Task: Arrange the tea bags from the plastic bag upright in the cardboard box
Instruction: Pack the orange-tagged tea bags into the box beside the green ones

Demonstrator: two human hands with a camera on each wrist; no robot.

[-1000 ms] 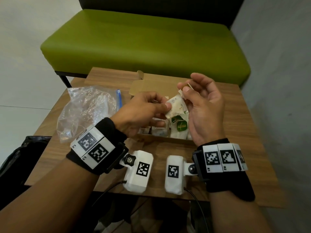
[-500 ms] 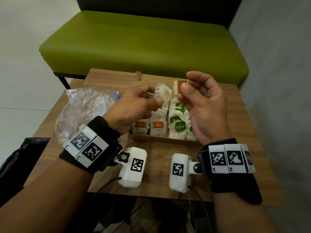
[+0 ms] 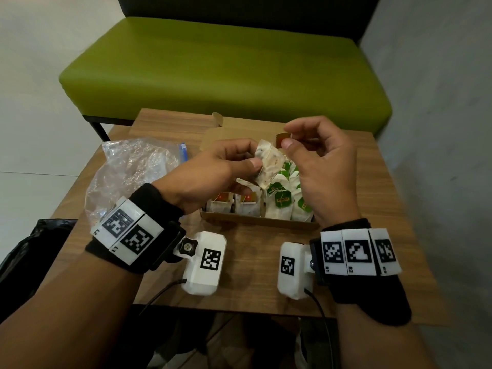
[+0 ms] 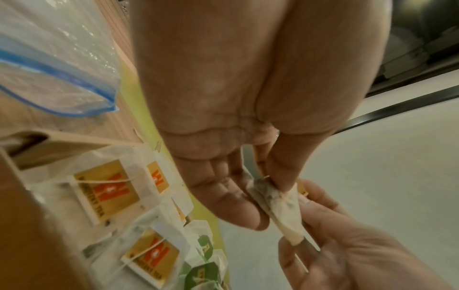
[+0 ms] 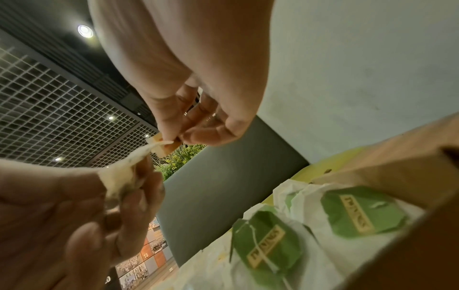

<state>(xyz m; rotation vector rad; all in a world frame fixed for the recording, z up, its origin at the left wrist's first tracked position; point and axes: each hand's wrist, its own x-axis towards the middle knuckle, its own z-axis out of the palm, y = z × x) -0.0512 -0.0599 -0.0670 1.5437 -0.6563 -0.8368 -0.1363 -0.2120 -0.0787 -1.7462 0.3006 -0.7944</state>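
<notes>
A white tea bag (image 3: 269,166) hangs above the open cardboard box (image 3: 255,221), pinched at its left edge by my left hand (image 3: 226,169). My right hand (image 3: 314,158) pinches its orange paper tag (image 3: 281,139) between thumb and forefinger, just right of the bag. Inside the box stand several tea bags: orange-tagged ones (image 3: 249,202) on the left, green-tagged ones (image 3: 282,202) on the right. The left wrist view shows the held bag (image 4: 280,204) and orange-tagged bags (image 4: 106,190) below. The right wrist view shows the tag (image 5: 166,146) and green-tagged bags (image 5: 268,243).
A crumpled clear plastic bag (image 3: 130,171) with a blue zip strip lies on the wooden table (image 3: 250,283) left of the box. A green bench (image 3: 221,67) stands behind the table. A black bag (image 3: 29,246) sits at the lower left, off the table.
My hands rose from just over the box and drew apart. The right hand took hold of the orange tag and pulled it to the right of the bag held by the left hand.
</notes>
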